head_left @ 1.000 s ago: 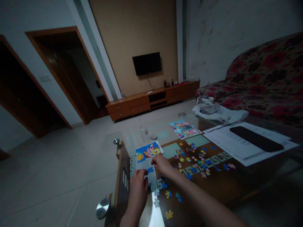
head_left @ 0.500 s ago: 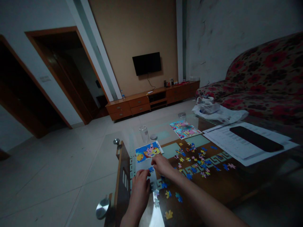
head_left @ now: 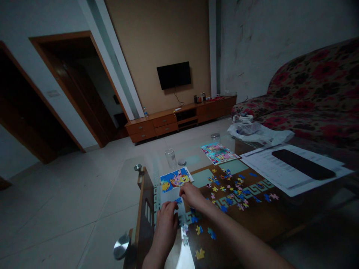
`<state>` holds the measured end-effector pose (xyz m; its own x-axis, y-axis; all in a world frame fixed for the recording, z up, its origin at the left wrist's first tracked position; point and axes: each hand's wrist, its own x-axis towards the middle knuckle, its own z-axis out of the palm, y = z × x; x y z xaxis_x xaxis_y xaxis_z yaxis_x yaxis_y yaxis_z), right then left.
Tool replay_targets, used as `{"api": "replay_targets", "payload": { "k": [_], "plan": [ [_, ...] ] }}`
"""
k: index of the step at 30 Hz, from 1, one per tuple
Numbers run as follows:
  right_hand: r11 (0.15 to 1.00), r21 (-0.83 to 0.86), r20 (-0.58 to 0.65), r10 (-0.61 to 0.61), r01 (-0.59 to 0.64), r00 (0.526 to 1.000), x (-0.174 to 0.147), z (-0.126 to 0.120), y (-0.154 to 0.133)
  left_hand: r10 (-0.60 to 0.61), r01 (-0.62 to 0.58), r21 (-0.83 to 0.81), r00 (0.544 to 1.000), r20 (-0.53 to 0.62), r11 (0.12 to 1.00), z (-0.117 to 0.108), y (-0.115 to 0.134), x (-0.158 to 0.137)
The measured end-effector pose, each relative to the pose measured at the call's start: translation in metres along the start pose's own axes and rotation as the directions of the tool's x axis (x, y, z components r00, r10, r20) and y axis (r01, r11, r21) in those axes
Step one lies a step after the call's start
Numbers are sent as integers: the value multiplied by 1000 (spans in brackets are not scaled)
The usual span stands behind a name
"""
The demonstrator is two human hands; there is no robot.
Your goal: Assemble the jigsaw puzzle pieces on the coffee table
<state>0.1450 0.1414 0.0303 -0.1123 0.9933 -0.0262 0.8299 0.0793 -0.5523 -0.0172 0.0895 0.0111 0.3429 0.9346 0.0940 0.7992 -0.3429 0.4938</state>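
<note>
My left hand point(head_left: 166, 221) rests low over the glass table with its fingers curled. Just past its fingertips lies a blue jigsaw puzzle piece point(head_left: 178, 201). My right hand point(head_left: 192, 195) is bent in a pinch at the lower edge of a cartoon picture sheet point(head_left: 174, 180); whatever its fingers hold is hidden. Many loose puzzle pieces point(head_left: 230, 188) are spread right of my right hand. Closer to me, below the right forearm, are a yellow piece point(head_left: 200, 254), a blue piece point(head_left: 211, 234) and pale pieces point(head_left: 185, 240).
A clear glass point(head_left: 171, 159) stands behind the sheet beside a round lid point(head_left: 182, 162). Another glass point(head_left: 215, 139) stands by a second picture sheet point(head_left: 220, 153). Papers point(head_left: 263, 170) under a black phone point(head_left: 303, 164) and a plastic bag point(head_left: 260, 133) lie to the right.
</note>
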Motion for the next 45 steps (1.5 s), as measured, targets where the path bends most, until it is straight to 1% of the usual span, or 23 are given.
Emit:
{"api": "replay_targets", "payload": {
  "k": [6,12,19,29,35,45],
  "plan": [
    [1000,-12,-1,-15,15,1000,-1,-1,0,4,-4,0,1000,24,1000,-2,2,0],
    [1000,-20,-12,-10,10,1000,2,6,4,-4,4,3,999,40,1000,-3,3,0],
    [996,-24,8,-90,90,996,3,10,6,-2,2,8,999,40,1000,-4,4,0],
    [990,-47,45,-133,135,990,4,12,8,3,-3,5,999,47,1000,-5,5,-1],
    [990,-40,52,-131,134,990,4,13,8,8,-8,-2,998,56,1000,-5,5,-2],
    [993,-26,49,-115,116,992,-2,6,1,22,-21,-7,999,46,1000,-5,4,-2]
  ]
}}
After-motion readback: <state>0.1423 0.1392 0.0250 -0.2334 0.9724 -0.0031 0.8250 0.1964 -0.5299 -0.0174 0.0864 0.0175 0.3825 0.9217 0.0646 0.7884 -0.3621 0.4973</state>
